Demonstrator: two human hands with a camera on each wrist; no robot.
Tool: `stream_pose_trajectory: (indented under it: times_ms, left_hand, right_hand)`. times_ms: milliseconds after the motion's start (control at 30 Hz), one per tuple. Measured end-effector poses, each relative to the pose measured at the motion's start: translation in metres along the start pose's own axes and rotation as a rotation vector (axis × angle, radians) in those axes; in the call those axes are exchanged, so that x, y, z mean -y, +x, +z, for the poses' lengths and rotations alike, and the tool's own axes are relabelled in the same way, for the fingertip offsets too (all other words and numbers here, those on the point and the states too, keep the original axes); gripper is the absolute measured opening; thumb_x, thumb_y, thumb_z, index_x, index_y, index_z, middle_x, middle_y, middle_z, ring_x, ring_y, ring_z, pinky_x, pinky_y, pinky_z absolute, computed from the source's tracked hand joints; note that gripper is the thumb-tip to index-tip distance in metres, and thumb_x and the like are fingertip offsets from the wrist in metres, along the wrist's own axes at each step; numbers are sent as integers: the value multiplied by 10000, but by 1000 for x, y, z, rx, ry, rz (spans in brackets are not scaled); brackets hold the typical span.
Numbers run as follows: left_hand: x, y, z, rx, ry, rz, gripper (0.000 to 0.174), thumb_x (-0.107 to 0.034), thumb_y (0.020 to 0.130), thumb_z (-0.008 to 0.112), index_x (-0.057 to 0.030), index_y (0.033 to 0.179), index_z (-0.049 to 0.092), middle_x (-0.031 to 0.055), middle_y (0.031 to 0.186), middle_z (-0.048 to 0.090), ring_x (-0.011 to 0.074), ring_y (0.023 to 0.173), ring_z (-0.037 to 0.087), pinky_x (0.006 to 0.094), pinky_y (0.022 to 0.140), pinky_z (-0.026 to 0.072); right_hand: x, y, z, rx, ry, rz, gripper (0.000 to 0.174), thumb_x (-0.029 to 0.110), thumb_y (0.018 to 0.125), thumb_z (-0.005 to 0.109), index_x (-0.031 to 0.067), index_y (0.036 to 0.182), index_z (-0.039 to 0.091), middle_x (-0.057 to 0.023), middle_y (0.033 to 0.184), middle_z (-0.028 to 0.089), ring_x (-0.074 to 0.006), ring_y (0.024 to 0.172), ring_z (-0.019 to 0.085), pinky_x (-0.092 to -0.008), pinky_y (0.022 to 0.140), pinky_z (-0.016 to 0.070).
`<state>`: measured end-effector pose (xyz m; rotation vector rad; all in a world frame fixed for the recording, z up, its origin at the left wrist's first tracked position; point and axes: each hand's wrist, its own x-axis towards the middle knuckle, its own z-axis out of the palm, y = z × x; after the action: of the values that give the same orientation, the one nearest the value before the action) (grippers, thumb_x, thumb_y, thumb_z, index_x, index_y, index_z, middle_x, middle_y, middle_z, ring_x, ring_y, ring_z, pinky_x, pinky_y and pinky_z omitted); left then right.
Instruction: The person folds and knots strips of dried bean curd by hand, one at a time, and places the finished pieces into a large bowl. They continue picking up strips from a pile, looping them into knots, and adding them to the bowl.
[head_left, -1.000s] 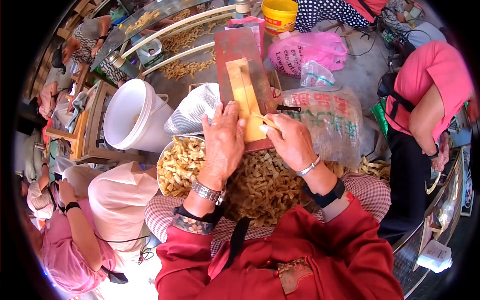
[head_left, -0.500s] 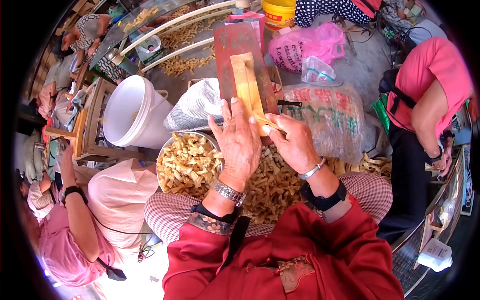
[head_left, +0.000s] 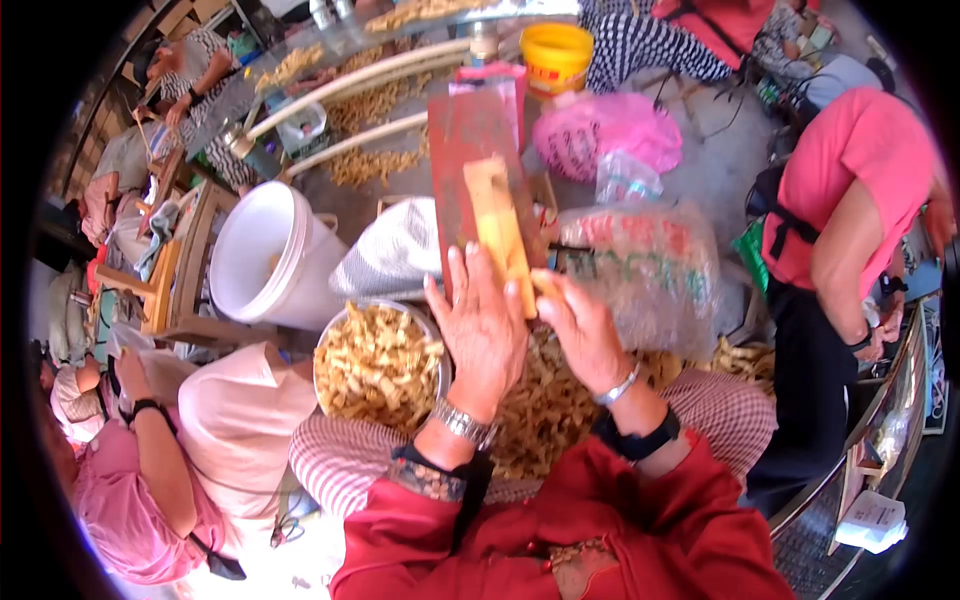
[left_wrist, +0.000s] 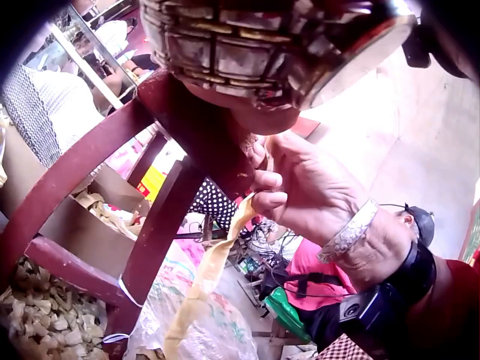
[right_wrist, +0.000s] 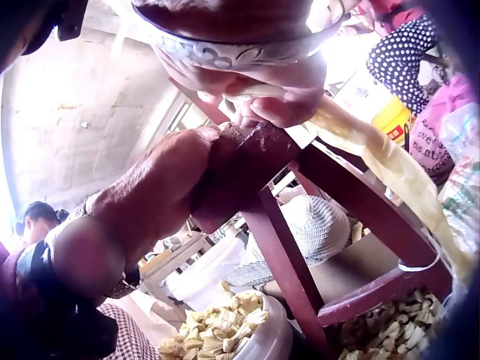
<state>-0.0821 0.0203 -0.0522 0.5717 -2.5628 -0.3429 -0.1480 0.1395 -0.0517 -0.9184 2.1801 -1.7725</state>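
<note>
The right hand (head_left: 592, 335) pinches a thin, pale-yellow, pliable strip (left_wrist: 196, 289) between thumb and fingers, just off the near end of a long, dark-red wooden board (head_left: 465, 150); the left hand (head_left: 485, 335) rests with its fingers extended, gripping nothing, pressing down on the board along the left side of a flat yellow length (head_left: 500, 225); whether this length and the hanging strip are one piece, I cannot tell. The strip trails down past the board's dark-red wooden legs (left_wrist: 161, 225); below and nearer the body is a heap of tan folded pieces (head_left: 540, 400), and to its left a round, pale bowl of yellow folded pieces (head_left: 380, 370).

The step in hand looks like bending or smoothing the strip against the board; as I judge it, the next move calls for a steady left palm, light even tension from the right fingers, and layers kept aligned; a hard tug could crease or tear it.
</note>
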Motion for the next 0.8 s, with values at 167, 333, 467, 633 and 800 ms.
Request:
stream_pose_trajectory:
  times_ms: [167,333,467,633,800]
  left_hand:
    - [2,-10,-32,-23,-393,-36,489,-220,957,395,57,1359,364,225,1367,433,343,1343,321,522,1114,118]
    - [-5,-78,-66,112,-597,-150,289,-197,978,423,-4,930,632,111,773,601,237,756,578,357,727,454]
    - [11,-133,-52,851,-1406,-598,446,-322,969,474,65,1186,516,194,1119,592,238,1051,573,332,920,455]
    - [8,-117,-65,1065,-1686,-802,503,-387,961,481,31,1240,506,105,1024,619,183,972,573,304,881,460]
    - [7,-115,-76,1103,-2046,-1079,347,-322,961,494,-2,1084,546,-30,690,464,61,566,374,190,507,341]
  right_hand:
    - [18,-21,-13,83,118,57,409,311,992,402,-5,1200,558,5,769,575,-62,627,483,-215,586,424]
    - [36,-59,-19,133,-79,-121,269,245,962,470,24,997,619,-115,744,581,-257,643,586,-328,585,451]
    - [47,-95,-1,297,-98,-316,134,170,881,564,43,838,572,-110,692,540,-284,610,562,-375,548,441]
    - [77,-135,24,469,-171,-475,161,152,790,659,80,754,519,-57,642,503,-237,582,560,-361,524,430]
    - [89,-160,56,600,136,-570,196,180,807,648,61,748,504,-75,647,516,-251,594,560,-370,518,426]
